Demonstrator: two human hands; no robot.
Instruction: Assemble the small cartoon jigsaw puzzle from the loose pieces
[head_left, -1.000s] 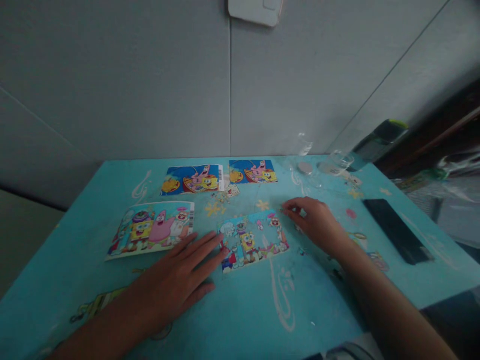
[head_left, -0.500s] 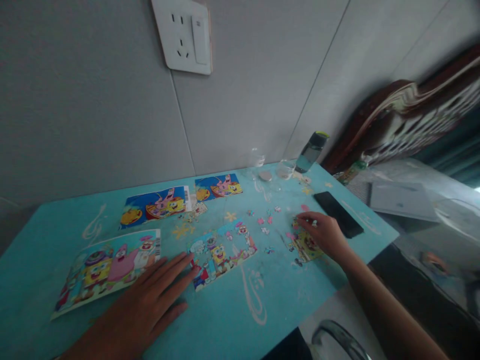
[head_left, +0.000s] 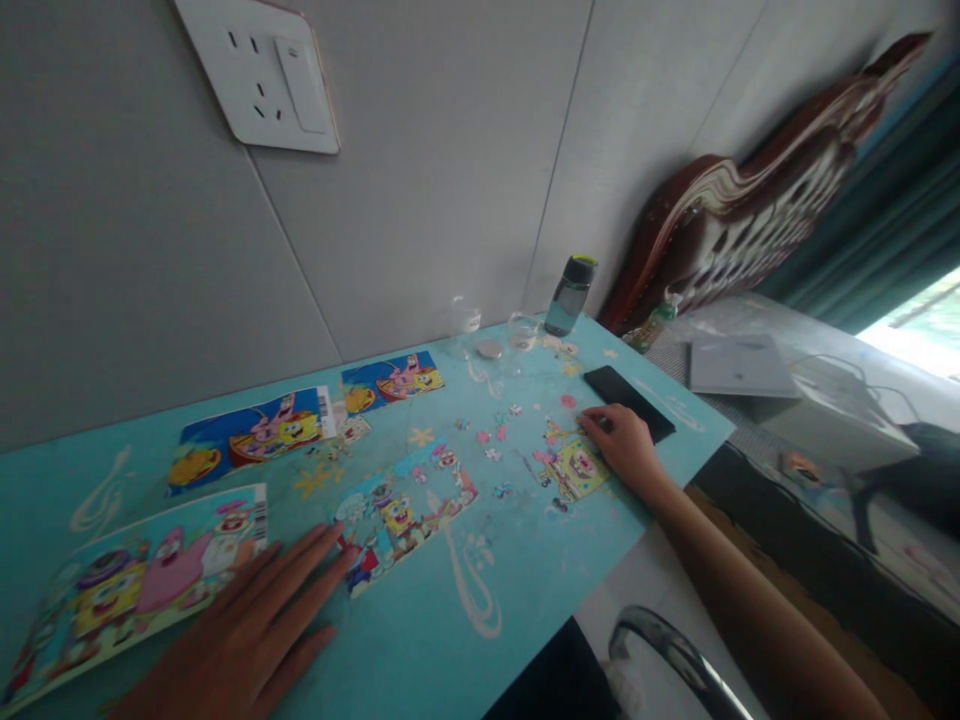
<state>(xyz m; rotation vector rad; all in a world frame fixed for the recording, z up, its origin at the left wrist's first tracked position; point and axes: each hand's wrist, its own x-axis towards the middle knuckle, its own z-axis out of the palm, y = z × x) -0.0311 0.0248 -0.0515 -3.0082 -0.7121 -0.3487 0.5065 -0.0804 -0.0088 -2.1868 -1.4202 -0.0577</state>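
My left hand [head_left: 255, 610] lies flat with fingers stretched, its fingertips at the left edge of a partly assembled jigsaw puzzle [head_left: 401, 515] with cartoon figures. Under and beside that hand is a printed picture card [head_left: 142, 590] of the same figures. My right hand [head_left: 626, 445] is low at the table's right side, fingers curled together; whatever lies between them is hidden. Just left of it sits a second, smaller puzzle section [head_left: 577, 468] showing a yellow square character. Several loose puzzle pieces [head_left: 491, 435] are scattered between the two sections.
Two blue picture cards, a larger one [head_left: 255, 435] and a smaller one [head_left: 394, 380], lie near the wall. A black phone [head_left: 628, 400] is beyond my right hand. Clear containers [head_left: 523, 330], a round lid [head_left: 489, 349] and a water bottle [head_left: 570, 295] stand at the back.
The camera view has turned right, shifting everything leftward. My right hand has moved off the yellow puzzle section to its upper right, uncovering more of it. My left hand stays by the puzzle.
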